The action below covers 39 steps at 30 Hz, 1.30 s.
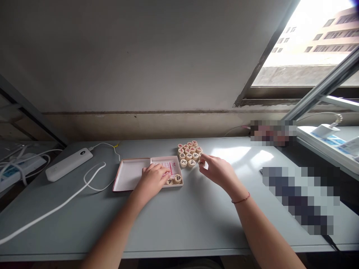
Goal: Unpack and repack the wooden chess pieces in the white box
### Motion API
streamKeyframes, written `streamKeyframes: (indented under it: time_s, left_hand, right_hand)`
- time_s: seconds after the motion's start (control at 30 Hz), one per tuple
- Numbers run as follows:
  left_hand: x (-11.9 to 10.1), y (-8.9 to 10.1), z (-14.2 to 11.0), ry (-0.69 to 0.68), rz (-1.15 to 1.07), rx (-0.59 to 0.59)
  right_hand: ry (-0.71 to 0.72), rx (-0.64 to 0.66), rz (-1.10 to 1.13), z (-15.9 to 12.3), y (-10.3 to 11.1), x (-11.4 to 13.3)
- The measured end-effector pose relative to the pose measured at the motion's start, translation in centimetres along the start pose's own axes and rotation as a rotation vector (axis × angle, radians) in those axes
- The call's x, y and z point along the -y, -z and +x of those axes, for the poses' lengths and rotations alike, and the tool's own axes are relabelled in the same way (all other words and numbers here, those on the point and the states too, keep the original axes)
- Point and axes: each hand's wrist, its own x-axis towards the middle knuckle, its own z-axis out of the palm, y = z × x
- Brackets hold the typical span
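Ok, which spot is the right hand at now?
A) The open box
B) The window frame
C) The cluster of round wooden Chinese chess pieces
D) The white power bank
C. The fingertips of the right hand are at the edge of the cluster of round wooden Chinese chess pieces, away from the box.

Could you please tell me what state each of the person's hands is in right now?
Left hand: open, fingers resting on the printed sheet in the box, holding nothing.
Right hand: fingers curled against a xiangqi piece; grip cannot be told.
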Motion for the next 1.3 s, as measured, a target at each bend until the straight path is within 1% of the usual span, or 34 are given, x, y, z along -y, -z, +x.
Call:
streamKeyframes:
  time_s: [0.07, 0.13, 0.2, 0.33, 0.37, 0.43, 0.53, 0.57, 0.63, 0.73, 0.8, 0.83, 0.93, 1.0, 1.07, 1.17, 1.3]
  left_hand:
    - [0.2, -0.4, -0.1, 0.009, 0.093, 0.018]
    - [0.1, -0.6, -0.3, -0.010, 0.130, 0.051]
    - [-0.1, -0.4, -0.4, -0.031, 0.131, 0.075]
    - [-0.6, 0.2, -0.5, -0.048, 0.070, 0.106]
    - [-0.7, 0.4, -0.5, -0.045, 0.049, 0.120]
    - [-0.9, 0.5, -0.4, -0.015, 0.010, 0.115]
    - [-1.3, 0.4, 0.0, 0.061, -0.088, 0.013]
    - [-1.5, 0.3, 0.1, 0.079, -0.154, -0.014]
    - [-1.9, 0.1, 0.1, 0.089, -0.314, -0.027]
    - [-2.3, -0.2, 0.0, 0.093, -0.465, -0.028]
    - [-2.3, -0.3, 0.0, 0.097, -0.477, -0.039]
    - [-2.2, -0.4, 0.0, 0.094, -0.464, -0.046]
    - [-1.5, -0.4, 0.3, 0.056, -0.373, -0.104]
    - [-1.0, -0.4, 0.5, 0.024, -0.301, -0.147]
    - [-0.6, -0.5, 0.6, -0.008, -0.243, -0.158]
    - [-0.6, -1.0, 0.5, -0.054, -0.168, -0.104]
    - [-1.4, -1.6, 0.2, -0.070, -0.067, 0.027]
  right_hand:
    - [-0.030, 0.094, -0.058, 0.3, -0.3, -0.5]
    - [-0.034, 0.128, -0.072, 0.4, -0.4, -0.5]
    - [-0.034, 0.121, -0.070, 0.4, -0.4, -0.2]
    - [-0.036, 0.067, -0.018, 0.1, 0.2, 0.1]
    - [-0.011, 0.051, 0.027, -0.2, 0.3, 0.2]
    - [0.094, 0.025, 0.176, -0.8, 0.2, 0.7]
    - [0.256, -0.032, 0.401, -2.2, -0.5, 2.4]
    - [0.293, -0.061, 0.435, -2.7, -0.8, 3.2]
    - [0.356, -0.116, 0.448, -3.3, -1.5, 4.6]
    - [0.409, -0.182, 0.456, -3.4, -2.1, 5.6]
    - [0.382, -0.217, 0.473, -3.0, -2.1, 5.2]
    - [0.340, -0.237, 0.474, -2.8, -2.0, 4.7]
    - [0.113, -0.280, 0.410, -2.1, -1.9, 2.6]
    - [-0.035, -0.277, 0.319, -1.8, -2.0, 1.1]
    - [-0.111, -0.236, 0.238, -1.5, -2.4, -0.1]
    - [-0.133, -0.172, 0.202, -1.3, -3.2, -0.8]
    - [-0.158, -0.142, 0.197, -1.0, -4.1, -0.7]
